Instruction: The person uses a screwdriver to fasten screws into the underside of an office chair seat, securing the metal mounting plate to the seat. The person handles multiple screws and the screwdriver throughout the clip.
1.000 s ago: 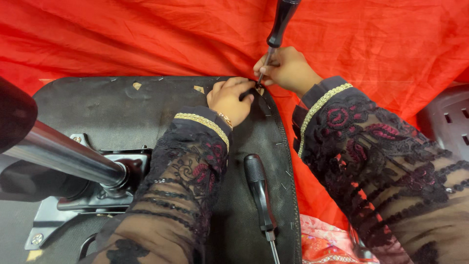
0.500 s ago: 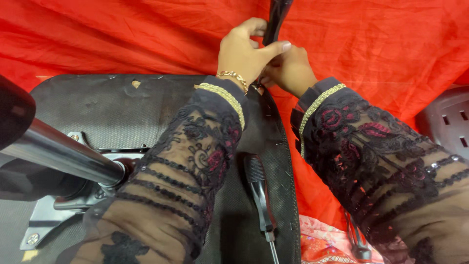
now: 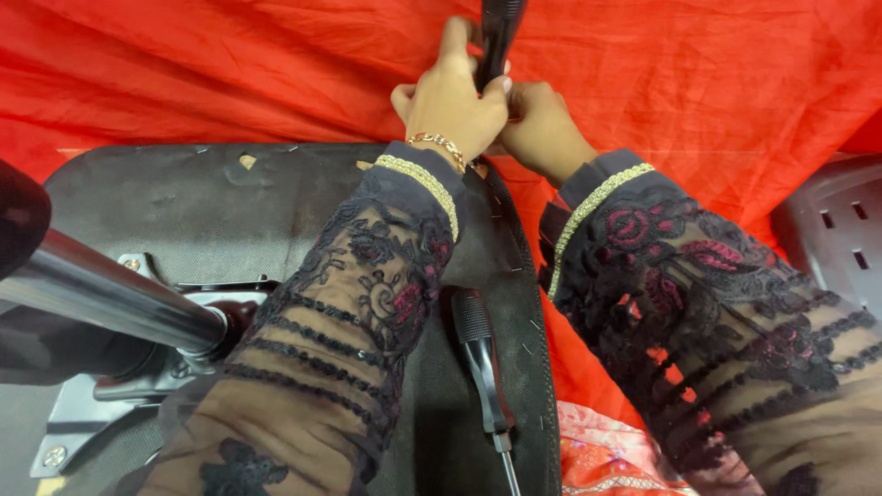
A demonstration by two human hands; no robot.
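Note:
My left hand [image 3: 450, 101], with a gold bracelet at the wrist, is wrapped around the black handle of an upright screwdriver [image 3: 499, 28] at the top of the view. Just below and to the right, my right hand [image 3: 544, 129] is closed around the tool's lower part, its fingers partly hidden behind the left hand. Both hands are at the far edge of an upturned black chair seat [image 3: 184, 202]. A second black-handled screwdriver [image 3: 480, 358] lies loose on the seat between my lace-sleeved forearms.
A shiny metal column [image 3: 110, 298] juts from the seat's metal mounting bracket [image 3: 69, 432] at the left. Red cloth [image 3: 698, 73] lies under and behind the seat. A grey slotted plastic object [image 3: 836, 239] sits at the right edge.
My left hand has lifted off the seat edge and taken hold of the upright screwdriver's handle. The right hand has stayed low on the tool.

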